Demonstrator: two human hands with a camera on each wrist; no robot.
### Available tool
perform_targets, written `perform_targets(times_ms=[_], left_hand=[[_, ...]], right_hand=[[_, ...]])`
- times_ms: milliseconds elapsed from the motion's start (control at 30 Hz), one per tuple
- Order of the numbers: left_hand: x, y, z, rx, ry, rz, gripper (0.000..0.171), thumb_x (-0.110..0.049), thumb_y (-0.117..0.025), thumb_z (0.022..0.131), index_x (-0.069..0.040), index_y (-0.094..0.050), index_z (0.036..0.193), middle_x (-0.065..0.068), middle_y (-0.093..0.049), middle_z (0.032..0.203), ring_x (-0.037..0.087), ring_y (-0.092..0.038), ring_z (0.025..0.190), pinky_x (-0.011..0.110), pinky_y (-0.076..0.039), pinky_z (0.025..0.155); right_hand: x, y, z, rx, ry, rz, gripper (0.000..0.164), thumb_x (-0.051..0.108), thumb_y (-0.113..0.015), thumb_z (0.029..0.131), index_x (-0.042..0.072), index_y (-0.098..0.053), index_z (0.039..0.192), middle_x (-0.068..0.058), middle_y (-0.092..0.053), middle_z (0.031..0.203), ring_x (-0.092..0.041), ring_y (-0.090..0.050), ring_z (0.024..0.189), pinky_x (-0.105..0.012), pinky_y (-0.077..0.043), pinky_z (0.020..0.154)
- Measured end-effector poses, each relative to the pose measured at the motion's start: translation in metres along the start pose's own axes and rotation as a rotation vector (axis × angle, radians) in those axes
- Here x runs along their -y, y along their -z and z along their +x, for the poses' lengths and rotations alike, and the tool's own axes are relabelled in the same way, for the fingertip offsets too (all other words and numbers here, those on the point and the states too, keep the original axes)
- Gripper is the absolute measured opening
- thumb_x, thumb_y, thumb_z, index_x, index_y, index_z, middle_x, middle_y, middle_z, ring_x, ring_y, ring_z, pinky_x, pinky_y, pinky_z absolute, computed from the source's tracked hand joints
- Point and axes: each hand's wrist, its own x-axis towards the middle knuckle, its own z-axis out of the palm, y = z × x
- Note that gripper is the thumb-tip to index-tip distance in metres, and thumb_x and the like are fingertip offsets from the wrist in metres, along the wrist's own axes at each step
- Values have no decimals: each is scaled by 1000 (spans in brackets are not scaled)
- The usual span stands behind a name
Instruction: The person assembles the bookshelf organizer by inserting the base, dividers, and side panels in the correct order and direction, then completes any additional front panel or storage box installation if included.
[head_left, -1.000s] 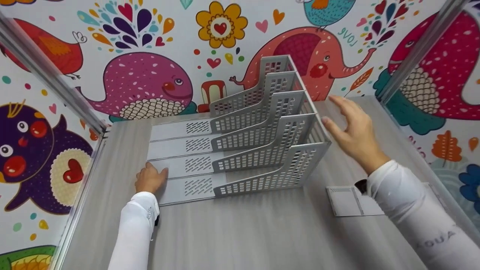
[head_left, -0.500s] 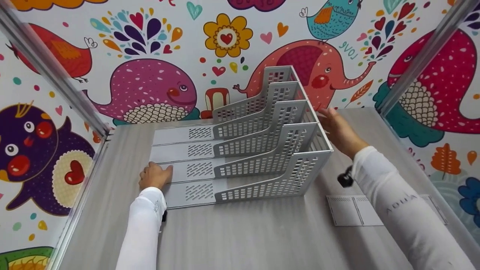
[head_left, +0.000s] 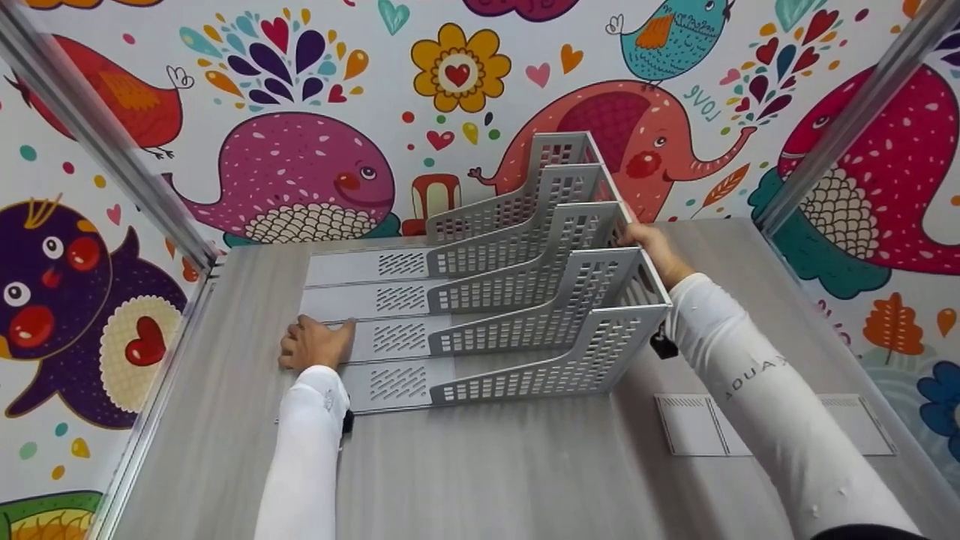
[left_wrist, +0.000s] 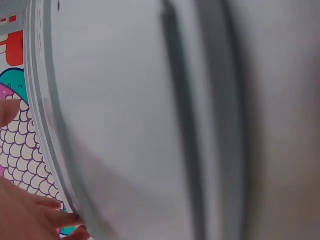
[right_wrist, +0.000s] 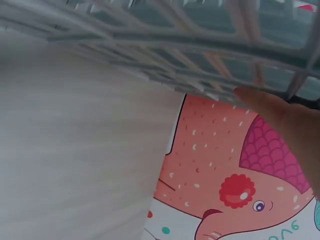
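Note:
A grey plastic file holder [head_left: 510,315] with several upright slotted dividers stands on the table, its low base reaching out to the left. My left hand [head_left: 319,343] grips the front edge of that base, thumb on the inner side; in the left wrist view its fingers [left_wrist: 35,212] lie along the panel's rim. At the tall back, my right hand [head_left: 651,251] holds the latticed back wall, fingertips over its top edge. The right wrist view shows the thumb [right_wrist: 265,105] against the lattice [right_wrist: 210,50]; the other fingers are hidden there.
A flat grey panel [head_left: 694,426] lies on the table [head_left: 487,480] at the right, partly covered by my right sleeve. Printed walls [head_left: 315,45] with metal corner posts [head_left: 112,142] enclose the table at the back and sides.
My right hand has moved from apart, behind the file holder, onto its back wall and has taken hold of the top edge. My left hand has stayed at the base's front edge.

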Motion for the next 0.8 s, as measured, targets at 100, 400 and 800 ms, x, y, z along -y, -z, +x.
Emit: perform_targets(times_ms=[100,400,800], left_hand=[[4,-2,0,-26,14,-13,95,-55,-54,83,6,-17,147,28,-24,150,46,-22,133,63,-17,103],[-4,-8,-2,-2,-61,-30,88,-52,-56,84,2,-23,146,22,-33,149,42,-26,135,59,-22,105],[-14,-16,-8,32,-115,-30,90,-44,-56,82,-2,-16,151,20,-26,155,41,-21,141,60,-18,109]], right_hand=[[45,-64,-36,-127,-145,-173,76,9,-33,79,3,-9,151,-6,-31,146,-7,-42,112,-16,-42,85],[74,-106,-63,-144,-149,-182,56,9,-24,80,4,-27,136,9,-46,105,-4,-46,92,-15,-41,78],[73,-106,-63,-144,-148,-188,34,9,-25,80,10,-37,111,10,-50,92,-1,-50,79,-16,-42,70]])
